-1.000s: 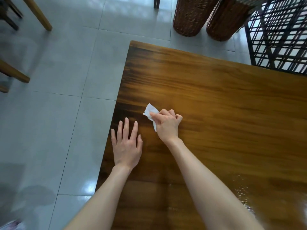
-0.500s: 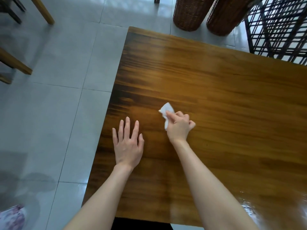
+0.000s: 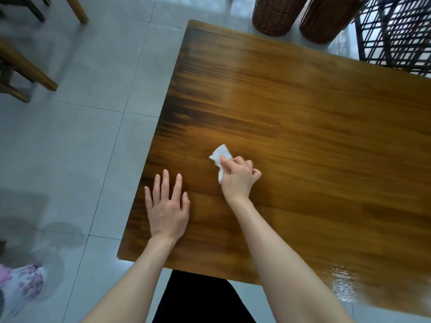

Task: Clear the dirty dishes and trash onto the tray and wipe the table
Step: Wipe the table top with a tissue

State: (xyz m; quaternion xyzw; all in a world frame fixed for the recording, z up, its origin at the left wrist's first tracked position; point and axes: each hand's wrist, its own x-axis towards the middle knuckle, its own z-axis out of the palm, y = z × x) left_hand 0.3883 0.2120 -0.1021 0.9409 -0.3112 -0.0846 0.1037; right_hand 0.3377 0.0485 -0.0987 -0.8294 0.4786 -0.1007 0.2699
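Tabletop [image 3: 303, 136] of striped brown wood spreads out ahead of my fingers and off to their right. A wet shine [image 3: 342, 283] lies on it well behind my right hand, at the near edge. Beyond the far edge, well past my fingertips, stand two wicker baskets [image 3: 277, 15] on grey floor tiles [image 3: 93, 89].

My left hand [image 3: 166, 210] lies flat on the wood near the left edge, fingers straight and slightly spread, holding nothing. It has not shifted in the last second and seems to be bracing me.

My right hand [image 3: 238, 178] is just right of it and a little further forward. Its fingers are curled, pinching a small crumpled white tissue [image 3: 220, 155] and pressing it to the wood. The tissue pokes out ahead of my thumb.

A second ago the tissue sat close above my left fingertips. It has since slid to the right, away from them, and now stays about where it was half a second ago.

I judge that one short wiping stroke has just been made. No tray or dishes show in this view, so the wiping appears to be in hand, with most of the wood ahead and to the right probably left to do.
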